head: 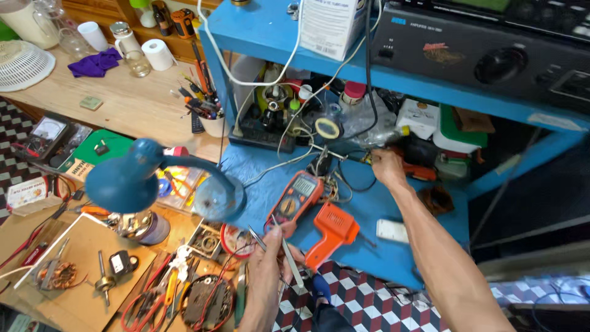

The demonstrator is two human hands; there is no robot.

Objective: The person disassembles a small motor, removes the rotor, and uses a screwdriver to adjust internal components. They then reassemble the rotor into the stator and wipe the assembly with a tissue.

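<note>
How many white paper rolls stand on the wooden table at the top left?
2: one paper roll beside a glass jar, another paper roll farther left, above the purple cloth. Clutter could hide more.

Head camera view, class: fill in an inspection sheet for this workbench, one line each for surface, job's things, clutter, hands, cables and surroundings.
Surface: blue bench top, part of it bare.
Job's things: orange multimeter; orange soldering gun; thin metal probe.
Clutter: blue desk lamp, red-handled scissors, copper coil, paper roll.
Hands: left hand grips the probe; right hand reaches in under the shelf, what it holds hidden.
Cables: white cable and black cable hang from above.
Surroundings: black amplifier on blue shelf; checkered floor.
</note>
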